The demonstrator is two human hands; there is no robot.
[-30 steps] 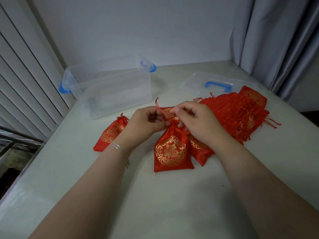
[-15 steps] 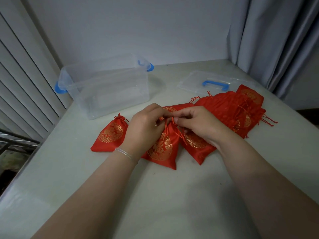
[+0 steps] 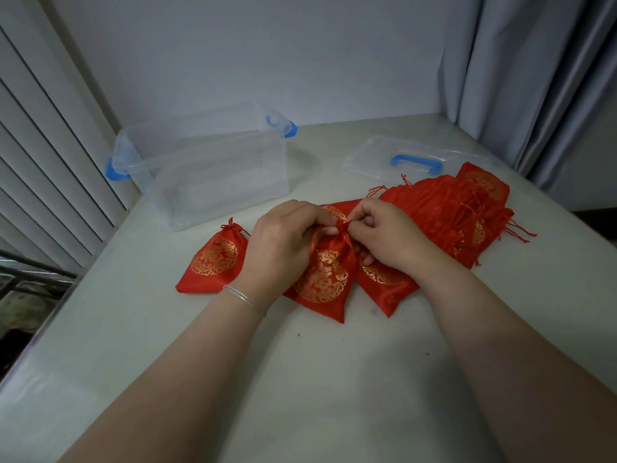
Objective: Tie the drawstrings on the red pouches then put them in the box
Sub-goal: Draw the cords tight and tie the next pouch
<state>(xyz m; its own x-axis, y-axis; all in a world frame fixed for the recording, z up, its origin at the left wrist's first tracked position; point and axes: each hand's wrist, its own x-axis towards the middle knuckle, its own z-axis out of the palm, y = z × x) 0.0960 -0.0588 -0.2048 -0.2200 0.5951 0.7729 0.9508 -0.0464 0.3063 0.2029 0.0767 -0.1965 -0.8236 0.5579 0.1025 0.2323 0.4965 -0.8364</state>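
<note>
A red pouch (image 3: 324, 279) with a gold emblem lies on the white table in front of me. My left hand (image 3: 283, 242) and my right hand (image 3: 384, 235) meet at its gathered neck, and each pinches a red drawstring (image 3: 344, 225) there. Another red pouch (image 3: 213, 262) with its neck gathered lies to the left. A third pouch (image 3: 384, 282) lies partly under my right hand. A pile of several flat red pouches (image 3: 447, 212) spreads out to the right. The clear plastic box (image 3: 207, 168) with blue clips stands open at the back left.
The box's clear lid (image 3: 417, 158) with a blue handle lies at the back right, behind the pile. White shutters (image 3: 50, 162) line the left side and a grey curtain (image 3: 534, 78) hangs at the right. The table's left edge (image 3: 43, 329) drops off beside the shutters.
The pouch in my hands has turned from upright to tilted left, then settled. My hands drew together at its neck, and the loose drawstring that stood up is now pulled in tight.
</note>
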